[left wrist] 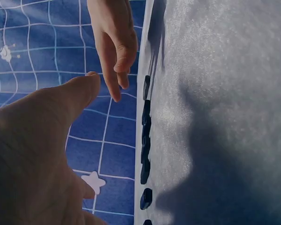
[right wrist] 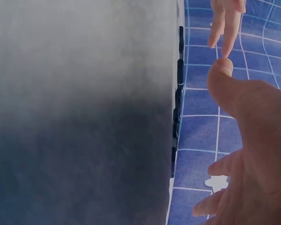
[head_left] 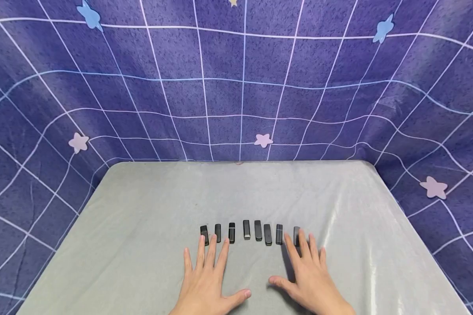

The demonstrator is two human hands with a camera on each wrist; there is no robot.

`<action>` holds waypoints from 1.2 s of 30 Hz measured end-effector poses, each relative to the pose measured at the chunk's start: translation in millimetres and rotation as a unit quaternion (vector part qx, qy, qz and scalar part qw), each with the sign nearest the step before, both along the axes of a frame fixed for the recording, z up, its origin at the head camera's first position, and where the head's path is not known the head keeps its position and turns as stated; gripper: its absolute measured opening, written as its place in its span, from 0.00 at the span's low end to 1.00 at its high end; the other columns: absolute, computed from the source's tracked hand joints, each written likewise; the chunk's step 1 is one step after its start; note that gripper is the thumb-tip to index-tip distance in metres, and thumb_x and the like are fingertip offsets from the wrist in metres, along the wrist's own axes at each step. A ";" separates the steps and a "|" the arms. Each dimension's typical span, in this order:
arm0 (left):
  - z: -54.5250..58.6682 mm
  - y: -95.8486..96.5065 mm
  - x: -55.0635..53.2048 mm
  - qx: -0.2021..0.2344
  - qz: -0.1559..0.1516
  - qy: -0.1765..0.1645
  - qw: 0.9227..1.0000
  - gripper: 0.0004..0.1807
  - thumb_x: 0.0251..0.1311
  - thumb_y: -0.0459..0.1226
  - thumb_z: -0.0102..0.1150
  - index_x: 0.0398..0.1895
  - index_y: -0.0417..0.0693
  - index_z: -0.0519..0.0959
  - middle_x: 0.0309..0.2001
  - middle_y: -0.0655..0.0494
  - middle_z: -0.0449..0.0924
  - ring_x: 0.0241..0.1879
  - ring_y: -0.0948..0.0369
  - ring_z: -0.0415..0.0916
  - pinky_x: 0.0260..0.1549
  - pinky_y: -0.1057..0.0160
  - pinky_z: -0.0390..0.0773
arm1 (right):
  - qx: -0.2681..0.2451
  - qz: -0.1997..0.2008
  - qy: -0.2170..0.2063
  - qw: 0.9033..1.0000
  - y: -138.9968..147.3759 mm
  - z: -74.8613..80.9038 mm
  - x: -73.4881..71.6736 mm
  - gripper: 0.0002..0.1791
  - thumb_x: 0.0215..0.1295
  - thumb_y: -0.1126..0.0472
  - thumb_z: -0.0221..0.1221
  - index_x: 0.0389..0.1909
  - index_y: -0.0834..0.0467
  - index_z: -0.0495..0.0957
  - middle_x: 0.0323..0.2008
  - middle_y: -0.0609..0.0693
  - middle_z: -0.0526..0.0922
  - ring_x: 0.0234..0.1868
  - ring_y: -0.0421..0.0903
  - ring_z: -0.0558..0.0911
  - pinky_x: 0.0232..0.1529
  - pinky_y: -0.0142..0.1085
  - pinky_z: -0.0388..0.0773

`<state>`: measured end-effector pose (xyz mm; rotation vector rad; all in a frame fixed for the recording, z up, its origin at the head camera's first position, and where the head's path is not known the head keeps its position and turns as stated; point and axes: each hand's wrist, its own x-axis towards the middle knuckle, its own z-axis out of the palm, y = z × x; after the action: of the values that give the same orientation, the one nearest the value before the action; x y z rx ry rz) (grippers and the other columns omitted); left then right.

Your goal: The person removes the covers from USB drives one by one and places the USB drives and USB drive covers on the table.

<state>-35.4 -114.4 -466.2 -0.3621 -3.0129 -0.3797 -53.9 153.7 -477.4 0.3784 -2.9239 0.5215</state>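
Nearest, the left hand (head_left: 205,282) and the right hand (head_left: 309,278) hover palm down above the desk (head_left: 150,205), both with fingers spread, gripping nothing, their thumbs turned in toward each other and well apart. Just past the fingertips runs a row of eight small black sticks (head_left: 258,230), lying side by side on the desk with gaps between them. Ahead of the left hand are three: the leftmost stick (head_left: 205,229), slanted, its near end partly behind the ring fingertip; the second stick (head_left: 218,231), right in front of the middle finger; and the third stick (head_left: 231,236), just right of the index fingertip, with a pale line across it. Three more lie beyond the space between the two thumbs, the first of them pale at its near end. The seventh stick (head_left: 279,236) sits just left of the right hand's index fingertip, and the rightmost stick (head_left: 296,232) is partly hidden behind that hand's middle finger. Farther ahead of both hands the grey covering of the desk runs back to a blue-purple curtain (head_left: 220,98) with pale grid lines, where a pink star (head_left: 263,140) shows low down, straight ahead of the gap between the hands
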 end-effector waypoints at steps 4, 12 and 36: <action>4.4 0.3 -1.9 -0.007 0.000 -0.017 1.000 0.64 0.47 0.82 0.51 0.82 0.55 0.56 0.81 0.43 0.53 0.82 0.38 0.41 0.69 0.22 0.43 | 0.000 0.011 0.015 1.000 4.7 2.1 -5.0 0.59 0.52 0.25 0.66 0.78 0.57 0.62 0.75 0.74 0.60 0.75 0.78 0.57 0.63 0.77 0.61; 11.4 0.1 -2.3 -0.007 -0.002 -0.028 1.000 0.65 0.47 0.82 0.52 0.83 0.56 0.54 0.82 0.43 0.50 0.81 0.37 0.40 0.70 0.23 0.43 | -0.023 0.023 0.004 0.999 21.9 10.8 -15.2 0.58 0.55 0.30 0.68 0.77 0.62 0.61 0.74 0.77 0.58 0.74 0.80 0.57 0.68 0.69 0.63; -4.7 -12.9 10.1 0.014 0.044 -0.015 0.999 0.63 0.43 0.84 0.52 0.81 0.62 0.60 0.80 0.45 0.58 0.79 0.35 0.50 0.69 0.23 0.47 | -0.035 0.051 0.004 0.998 41.4 12.1 -44.8 0.42 0.64 0.44 0.69 0.71 0.66 0.69 0.64 0.73 0.74 0.66 0.72 0.74 0.63 0.63 0.73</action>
<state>-25.3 -127.3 -470.8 -0.2238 -3.0363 -0.4247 -98.7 195.1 -465.3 0.5220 -2.8809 0.6341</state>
